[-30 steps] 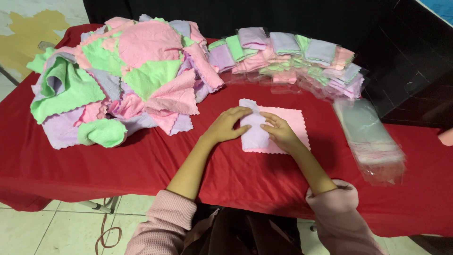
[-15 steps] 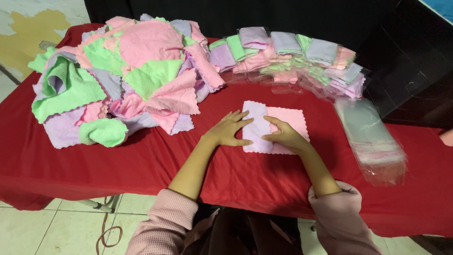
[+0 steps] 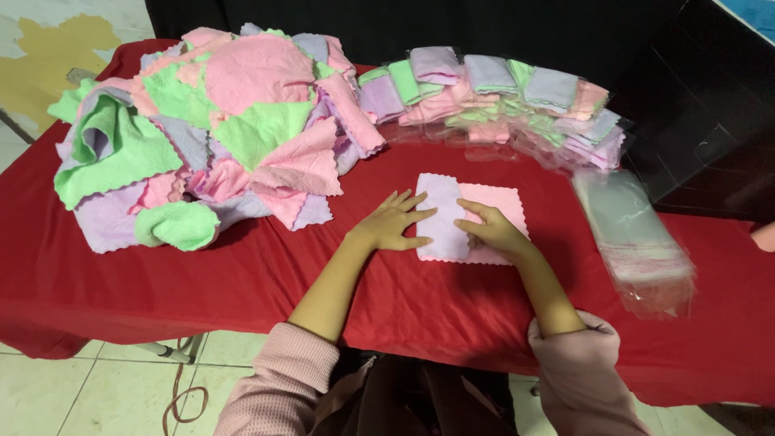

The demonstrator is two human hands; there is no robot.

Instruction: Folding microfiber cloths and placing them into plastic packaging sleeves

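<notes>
A lilac cloth (image 3: 441, 216) lies folded over the left half of a pink cloth (image 3: 496, 208) on the red tablecloth (image 3: 266, 274). My left hand (image 3: 393, 223) rests flat at the lilac cloth's left edge, fingers spread and touching it. My right hand (image 3: 492, 229) presses down on the cloths near their middle, fingers pointing left. Neither hand grips anything.
A big loose heap of pink, green and lilac cloths (image 3: 210, 121) fills the table's left. A row of bagged folded cloths (image 3: 500, 101) runs along the back. A stack of clear plastic bags (image 3: 634, 238) lies at the right. Another person's fingertip (image 3: 763, 236) shows at the right edge.
The lilac piece, held up slightly between my hands a second ago, now lies flat over the pink cloth's left half. Both hands have flattened onto it.
</notes>
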